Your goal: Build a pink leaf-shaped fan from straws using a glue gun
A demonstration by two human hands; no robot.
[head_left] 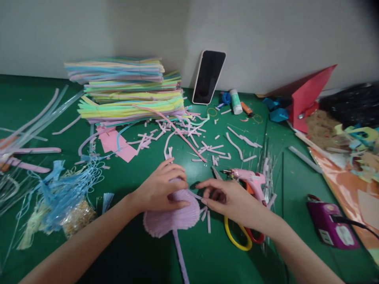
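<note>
A lilac heart-like petal piece (177, 219), made of pipe cleaners set side by side, lies in front of me on the green table. Its lilac stem (180, 258) runs toward me. My left hand (166, 185) grips the upper part of the piece, fingers over the top and thumb across its front. At the piece's right edge, my right hand (222, 197) pinches a thin lilac pipe cleaner (194, 194) between thumb and index finger. Just beyond the right hand lie a pink glue gun (250, 179) and scissors (238, 236) with yellow and red handles, partly hidden by the hand.
Bundles of pastel pipe cleaners (133, 102) are stacked at the back, beside a phone (209, 77) leaning on the wall. Cut lilac pieces (189, 128) litter the middle. Blue tassels (71, 193) lie left; a purple power box (331, 223) with a cable stands right.
</note>
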